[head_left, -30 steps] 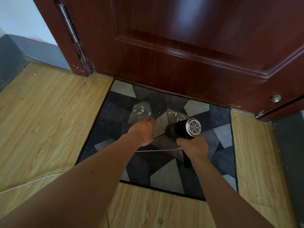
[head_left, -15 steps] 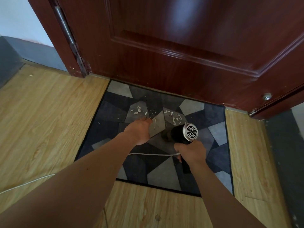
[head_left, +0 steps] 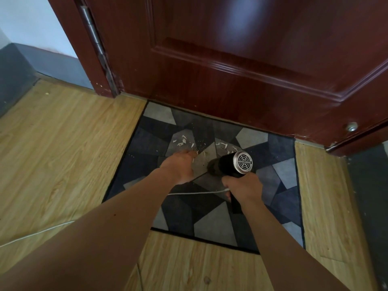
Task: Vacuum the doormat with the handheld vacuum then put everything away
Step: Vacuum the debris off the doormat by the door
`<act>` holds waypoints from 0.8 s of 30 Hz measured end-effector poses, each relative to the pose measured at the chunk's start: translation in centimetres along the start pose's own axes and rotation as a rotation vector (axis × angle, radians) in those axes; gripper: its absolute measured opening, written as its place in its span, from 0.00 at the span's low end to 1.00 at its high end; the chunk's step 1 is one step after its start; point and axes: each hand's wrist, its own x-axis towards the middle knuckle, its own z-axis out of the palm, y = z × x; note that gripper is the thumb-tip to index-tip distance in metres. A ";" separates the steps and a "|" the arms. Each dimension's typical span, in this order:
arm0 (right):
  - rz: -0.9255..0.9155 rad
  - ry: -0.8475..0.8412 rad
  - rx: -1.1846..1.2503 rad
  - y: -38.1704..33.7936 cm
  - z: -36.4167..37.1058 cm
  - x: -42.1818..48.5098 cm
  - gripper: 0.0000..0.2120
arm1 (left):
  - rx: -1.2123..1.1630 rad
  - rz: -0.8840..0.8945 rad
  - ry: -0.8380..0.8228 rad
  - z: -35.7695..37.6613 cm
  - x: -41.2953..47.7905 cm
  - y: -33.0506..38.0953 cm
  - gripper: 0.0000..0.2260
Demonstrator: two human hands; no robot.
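Gripping the vacuum (head_left: 231, 164) by its handle, the right hand (head_left: 243, 190) is holding it at the mat's (head_left: 210, 225) middle, the nozzle melting into the dark pattern. The left hand (head_left: 178, 166) is reaching toward white scraps (head_left: 181, 141), its foreshortened fingers unreadable. The cord (head_left: 197, 193) is running left behind the forearm.

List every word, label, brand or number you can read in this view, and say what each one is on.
None can be read in this view.
The handheld vacuum shows no lettering on its black body or silver grille.
The doormat bears only grey geometric shapes.
The door carries no sign.
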 end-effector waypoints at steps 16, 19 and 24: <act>-0.018 0.010 0.000 -4.2 1.7 2.7 0.16 | -0.021 -0.054 0.031 0.3 1.2 -2.3 0.22; -0.038 0.022 -0.017 -4.8 1.7 3.2 0.16 | -0.025 -0.061 0.027 0.4 1.3 -2.6 0.23; -0.044 0.019 -0.024 -6.0 1.9 3.5 0.07 | -0.025 -0.082 0.013 0.7 1.6 -3.0 0.23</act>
